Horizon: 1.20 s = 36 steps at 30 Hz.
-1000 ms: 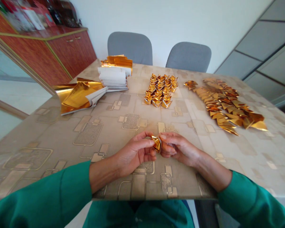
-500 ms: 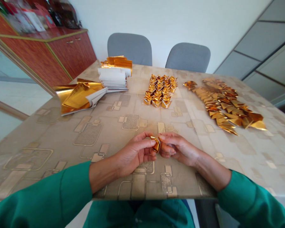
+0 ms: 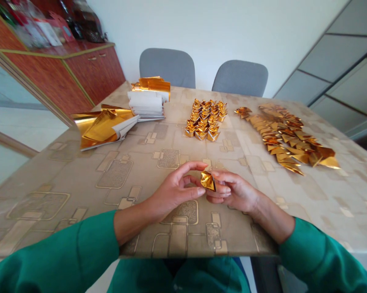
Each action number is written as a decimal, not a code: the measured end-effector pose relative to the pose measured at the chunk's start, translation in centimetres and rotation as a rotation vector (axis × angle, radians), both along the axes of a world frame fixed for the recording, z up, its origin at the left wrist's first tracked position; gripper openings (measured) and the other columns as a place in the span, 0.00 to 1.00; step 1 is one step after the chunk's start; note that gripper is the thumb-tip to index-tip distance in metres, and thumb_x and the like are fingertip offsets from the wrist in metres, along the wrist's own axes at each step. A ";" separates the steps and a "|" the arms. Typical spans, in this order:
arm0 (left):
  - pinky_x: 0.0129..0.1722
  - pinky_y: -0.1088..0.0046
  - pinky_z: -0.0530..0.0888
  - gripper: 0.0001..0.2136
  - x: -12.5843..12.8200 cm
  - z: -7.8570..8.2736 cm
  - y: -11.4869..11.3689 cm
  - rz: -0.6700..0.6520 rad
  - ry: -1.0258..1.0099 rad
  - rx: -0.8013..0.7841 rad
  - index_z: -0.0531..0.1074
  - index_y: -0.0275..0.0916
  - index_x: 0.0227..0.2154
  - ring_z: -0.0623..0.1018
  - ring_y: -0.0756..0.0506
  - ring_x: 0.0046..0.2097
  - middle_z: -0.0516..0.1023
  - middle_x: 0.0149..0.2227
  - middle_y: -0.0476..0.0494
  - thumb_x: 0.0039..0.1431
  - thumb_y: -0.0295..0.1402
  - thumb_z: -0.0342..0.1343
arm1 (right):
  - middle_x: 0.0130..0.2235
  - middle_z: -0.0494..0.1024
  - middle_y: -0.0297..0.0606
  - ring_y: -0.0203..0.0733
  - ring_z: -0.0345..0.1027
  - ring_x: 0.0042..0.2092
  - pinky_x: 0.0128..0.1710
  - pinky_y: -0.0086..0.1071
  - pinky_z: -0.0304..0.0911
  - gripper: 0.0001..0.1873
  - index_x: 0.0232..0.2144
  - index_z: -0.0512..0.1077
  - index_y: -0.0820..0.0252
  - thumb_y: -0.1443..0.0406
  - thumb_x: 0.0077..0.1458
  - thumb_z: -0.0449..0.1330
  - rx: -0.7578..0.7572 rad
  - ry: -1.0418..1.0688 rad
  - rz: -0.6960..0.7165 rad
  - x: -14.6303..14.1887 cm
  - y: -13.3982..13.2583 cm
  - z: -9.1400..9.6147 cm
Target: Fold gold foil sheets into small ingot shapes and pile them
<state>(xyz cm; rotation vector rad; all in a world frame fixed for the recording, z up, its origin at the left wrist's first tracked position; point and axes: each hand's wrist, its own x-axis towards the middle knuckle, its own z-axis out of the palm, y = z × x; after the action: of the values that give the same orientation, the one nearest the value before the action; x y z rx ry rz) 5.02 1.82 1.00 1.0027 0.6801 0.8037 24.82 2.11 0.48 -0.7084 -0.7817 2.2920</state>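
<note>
A small folded gold paper ingot is held above the near part of the table. My right hand grips it from the right, thumb on top and curled fingers beneath. My left hand is just left of the ingot, its thumb and forefinger spread apart around that side; its thumb tip comes close to the lower edge, and I cannot tell whether it touches. Farther back, several finished gold paper ingots stand in close rows. To the right lies a spread of flat folded gold paper pieces.
At the left are a stack of white-backed gold paper and loose gold sheets. The table has a patterned cover. Two grey chairs stand behind it, and a reddish wooden cabinet is at the back left.
The ingot has turned so its gold top faces me. My left thumb and forefinger have spread off it, while my right hand keeps its grip. The view has shifted slightly.
</note>
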 end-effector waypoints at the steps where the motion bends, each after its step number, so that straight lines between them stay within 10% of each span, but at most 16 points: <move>1: 0.44 0.73 0.72 0.19 0.1 0.0 0.1 0.010 0.014 0.037 0.74 0.41 0.46 0.76 0.45 0.46 0.77 0.46 0.43 0.50 0.25 0.66 | 0.15 0.51 0.21 0.29 0.36 0.19 0.23 0.28 0.41 0.17 0.24 0.62 0.59 0.58 0.54 0.63 0.000 -0.002 0.009 -0.1 0.0 0.0; 13: 0.34 0.76 0.71 0.16 0.1 -0.2 0.5 0.333 0.224 0.198 0.73 0.39 0.37 0.77 0.48 0.33 0.78 0.30 0.49 0.44 0.26 0.69 | 0.27 0.72 0.32 0.33 0.60 0.27 0.30 0.28 0.55 0.17 0.39 0.72 0.61 0.54 0.56 0.62 0.283 -0.280 -0.233 -0.7 -0.6 0.6; 36: 0.43 0.69 0.75 0.17 0.3 -0.5 -0.3 0.079 0.089 0.023 0.72 0.38 0.42 0.80 0.47 0.39 0.80 0.38 0.46 0.49 0.30 0.67 | 0.28 0.75 0.31 0.32 0.65 0.27 0.30 0.28 0.62 0.11 0.35 0.74 0.60 0.62 0.50 0.68 0.036 -0.110 -0.189 -0.8 -0.5 -0.1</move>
<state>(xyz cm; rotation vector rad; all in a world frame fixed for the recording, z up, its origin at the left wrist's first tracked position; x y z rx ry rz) 5.35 1.53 0.52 1.0422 0.7929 0.8411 24.03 1.59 0.43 -0.8604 -0.7698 2.0787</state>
